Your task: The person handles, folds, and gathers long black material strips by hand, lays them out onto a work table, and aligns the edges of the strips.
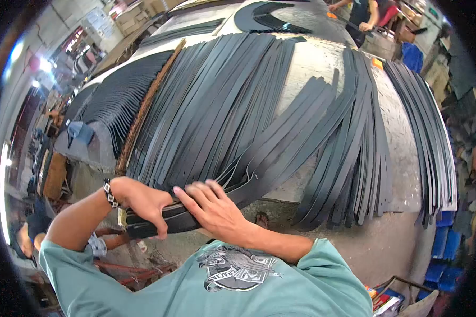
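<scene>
Many long dark strips lie side by side across the table. A bundle of dark strips curves off the table's near edge towards my body. My left hand is wrapped round the bundle's near end, thumb in front. On top of the same bundle, further right, rests my right hand, its fingers apart and slightly blurred. Thin pale cords or edges show just beyond my right hand. The undersides of both hands are hidden.
A rust-brown bar divides the strips from a ribbed dark stack at left. More strips hang at right. Another person stands at the far side. A crate of items is at lower right.
</scene>
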Action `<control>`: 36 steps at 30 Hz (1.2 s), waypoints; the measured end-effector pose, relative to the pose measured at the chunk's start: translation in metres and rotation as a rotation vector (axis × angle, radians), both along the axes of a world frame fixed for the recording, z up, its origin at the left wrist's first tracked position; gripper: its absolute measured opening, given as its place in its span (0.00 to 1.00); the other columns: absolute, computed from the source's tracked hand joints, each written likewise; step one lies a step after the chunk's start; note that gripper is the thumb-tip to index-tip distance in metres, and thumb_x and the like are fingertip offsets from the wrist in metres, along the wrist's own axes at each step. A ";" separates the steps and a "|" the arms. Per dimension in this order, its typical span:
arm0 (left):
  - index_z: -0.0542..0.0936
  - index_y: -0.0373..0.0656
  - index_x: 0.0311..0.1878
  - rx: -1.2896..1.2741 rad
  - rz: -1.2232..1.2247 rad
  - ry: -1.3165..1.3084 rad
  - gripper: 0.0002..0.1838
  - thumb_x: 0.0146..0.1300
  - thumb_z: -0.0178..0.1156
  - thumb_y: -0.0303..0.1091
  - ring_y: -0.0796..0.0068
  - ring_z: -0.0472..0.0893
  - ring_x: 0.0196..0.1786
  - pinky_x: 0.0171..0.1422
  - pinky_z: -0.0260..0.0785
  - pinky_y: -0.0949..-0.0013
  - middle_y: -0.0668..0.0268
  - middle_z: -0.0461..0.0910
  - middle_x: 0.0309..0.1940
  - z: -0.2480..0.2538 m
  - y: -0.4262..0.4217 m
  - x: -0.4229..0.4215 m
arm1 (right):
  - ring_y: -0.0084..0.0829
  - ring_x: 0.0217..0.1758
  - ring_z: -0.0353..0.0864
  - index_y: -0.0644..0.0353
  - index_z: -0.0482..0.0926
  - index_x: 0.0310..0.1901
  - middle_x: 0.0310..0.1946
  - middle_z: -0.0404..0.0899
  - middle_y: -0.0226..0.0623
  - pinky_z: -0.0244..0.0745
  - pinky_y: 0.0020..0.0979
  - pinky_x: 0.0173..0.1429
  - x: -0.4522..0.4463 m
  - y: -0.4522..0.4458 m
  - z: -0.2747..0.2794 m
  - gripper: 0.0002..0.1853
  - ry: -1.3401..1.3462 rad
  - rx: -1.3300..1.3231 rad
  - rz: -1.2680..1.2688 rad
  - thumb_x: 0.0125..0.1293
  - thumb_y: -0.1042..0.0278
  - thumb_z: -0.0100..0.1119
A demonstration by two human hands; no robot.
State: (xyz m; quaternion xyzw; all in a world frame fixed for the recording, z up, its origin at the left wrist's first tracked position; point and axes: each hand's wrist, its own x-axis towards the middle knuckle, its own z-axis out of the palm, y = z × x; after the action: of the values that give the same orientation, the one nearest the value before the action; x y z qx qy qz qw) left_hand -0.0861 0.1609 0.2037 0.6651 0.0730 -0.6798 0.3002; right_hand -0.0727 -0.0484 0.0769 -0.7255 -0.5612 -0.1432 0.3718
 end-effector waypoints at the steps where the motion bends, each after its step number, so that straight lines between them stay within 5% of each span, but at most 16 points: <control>1: 0.81 0.32 0.48 -0.018 0.059 -0.001 0.19 0.60 0.74 0.33 0.79 0.84 0.39 0.47 0.78 0.70 0.66 0.87 0.39 -0.001 0.002 -0.003 | 0.45 0.65 0.77 0.64 0.63 0.75 0.57 0.76 0.45 0.66 0.46 0.74 -0.002 -0.001 0.008 0.40 -0.064 0.074 -0.085 0.59 0.69 0.59; 5: 0.82 0.31 0.45 -0.098 -0.003 0.014 0.16 0.61 0.73 0.33 0.82 0.81 0.42 0.47 0.77 0.71 0.66 0.86 0.39 -0.007 0.006 -0.005 | 0.46 0.63 0.77 0.64 0.65 0.75 0.56 0.76 0.47 0.67 0.48 0.75 -0.009 0.012 -0.016 0.40 -0.008 0.141 -0.018 0.58 0.69 0.60; 10: 0.84 0.33 0.38 -0.119 0.141 0.065 0.09 0.64 0.70 0.31 0.76 0.86 0.32 0.36 0.80 0.70 0.64 0.87 0.30 0.006 -0.001 -0.010 | 0.42 0.44 0.78 0.66 0.73 0.63 0.40 0.73 0.41 0.74 0.41 0.52 0.009 0.016 -0.012 0.31 0.025 0.140 0.204 0.56 0.67 0.60; 11: 0.85 0.35 0.41 -0.169 0.165 0.087 0.14 0.61 0.72 0.36 0.75 0.86 0.31 0.37 0.80 0.71 0.63 0.87 0.31 0.006 0.003 -0.012 | 0.44 0.43 0.78 0.66 0.71 0.64 0.39 0.72 0.40 0.74 0.42 0.52 0.012 0.013 -0.002 0.37 0.062 0.120 0.242 0.50 0.65 0.66; 13: 0.84 0.34 0.48 -0.159 -0.002 -0.179 0.20 0.65 0.70 0.43 0.74 0.87 0.42 0.48 0.81 0.67 0.60 0.87 0.41 0.014 0.012 -0.009 | 0.46 0.43 0.78 0.63 0.70 0.66 0.38 0.73 0.41 0.74 0.43 0.51 0.025 0.015 0.010 0.43 0.027 0.116 0.269 0.42 0.67 0.72; 15: 0.77 0.32 0.65 -0.099 -0.194 -0.612 0.27 0.74 0.64 0.45 0.67 0.80 0.61 0.67 0.72 0.61 0.57 0.84 0.58 0.077 0.011 0.007 | 0.49 0.50 0.80 0.58 0.71 0.64 0.43 0.77 0.44 0.76 0.47 0.54 0.041 0.017 0.026 0.48 0.107 0.136 0.195 0.33 0.72 0.78; 16: 0.78 0.38 0.66 -0.088 -0.039 -0.871 0.28 0.75 0.58 0.52 0.65 0.80 0.63 0.69 0.72 0.57 0.58 0.82 0.60 0.100 0.027 -0.001 | 0.53 0.53 0.80 0.58 0.73 0.62 0.48 0.79 0.46 0.77 0.47 0.57 0.054 0.016 0.041 0.45 0.198 0.097 0.111 0.35 0.71 0.78; 18: 0.75 0.42 0.69 -0.131 0.116 -1.281 0.31 0.78 0.49 0.58 0.64 0.78 0.65 0.71 0.70 0.55 0.57 0.76 0.66 0.130 0.077 -0.014 | 0.40 0.49 0.84 0.63 0.75 0.58 0.46 0.83 0.47 0.79 0.40 0.57 0.075 0.012 0.074 0.33 0.433 0.231 -0.155 0.46 0.72 0.72; 20: 0.70 0.40 0.74 -0.229 0.126 -1.587 0.33 0.80 0.43 0.57 0.64 0.77 0.68 0.74 0.68 0.57 0.55 0.70 0.73 0.144 0.149 -0.021 | 0.31 0.41 0.82 0.64 0.76 0.52 0.39 0.83 0.39 0.78 0.35 0.49 0.116 0.001 0.106 0.25 0.563 0.352 -0.423 0.52 0.70 0.71; 21: 0.71 0.41 0.74 -0.327 -0.144 -1.760 0.33 0.81 0.43 0.57 0.63 0.80 0.64 0.72 0.70 0.57 0.55 0.73 0.70 0.144 0.176 -0.037 | 0.30 0.38 0.81 0.64 0.77 0.49 0.36 0.83 0.37 0.78 0.33 0.47 0.123 -0.014 0.137 0.23 0.428 0.367 -0.523 0.51 0.69 0.74; 24: 0.74 0.42 0.71 0.154 0.429 -1.683 0.32 0.76 0.55 0.55 0.70 0.83 0.56 0.67 0.74 0.62 0.61 0.82 0.58 0.113 0.196 -0.100 | 0.33 0.38 0.83 0.69 0.81 0.45 0.36 0.85 0.38 0.79 0.36 0.49 0.187 -0.074 0.194 0.22 -0.115 0.738 -0.537 0.50 0.67 0.75; 27: 0.76 0.37 0.67 -0.030 0.529 -1.417 0.30 0.72 0.63 0.49 0.72 0.84 0.51 0.60 0.76 0.66 0.61 0.85 0.48 0.071 0.219 -0.163 | 0.30 0.40 0.83 0.71 0.80 0.51 0.39 0.85 0.39 0.80 0.34 0.52 0.121 -0.083 0.309 0.26 -0.041 0.796 -0.227 0.51 0.69 0.76; 29: 0.77 0.36 0.65 -0.083 0.525 -1.201 0.27 0.71 0.66 0.45 0.72 0.84 0.50 0.59 0.75 0.68 0.62 0.85 0.45 0.053 0.225 -0.195 | 0.27 0.31 0.85 0.56 0.85 0.45 0.32 0.86 0.30 0.80 0.29 0.38 0.062 -0.053 0.367 0.09 -0.459 0.827 -0.226 0.69 0.62 0.65; 32: 0.77 0.34 0.65 -0.217 0.578 -1.114 0.26 0.71 0.66 0.41 0.72 0.84 0.50 0.58 0.75 0.68 0.61 0.85 0.46 0.015 0.235 -0.219 | 0.26 0.27 0.82 0.60 0.83 0.44 0.27 0.82 0.31 0.78 0.25 0.33 0.007 -0.060 0.442 0.09 -0.428 0.676 -0.027 0.69 0.65 0.62; 36: 0.76 0.32 0.66 -0.396 0.592 -1.101 0.23 0.74 0.63 0.36 0.70 0.84 0.51 0.61 0.75 0.67 0.58 0.85 0.49 -0.029 0.252 -0.234 | 0.34 0.21 0.78 0.59 0.76 0.29 0.21 0.76 0.36 0.75 0.35 0.27 -0.047 -0.069 0.553 0.10 -0.264 0.570 -0.221 0.59 0.61 0.59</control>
State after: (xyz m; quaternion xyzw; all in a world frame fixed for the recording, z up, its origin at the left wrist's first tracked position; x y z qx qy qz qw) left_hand -0.3197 0.4131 0.1746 0.7998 -0.0380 -0.1293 0.5849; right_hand -0.1198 -0.1174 0.6294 -0.6239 -0.4598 -0.4267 0.4660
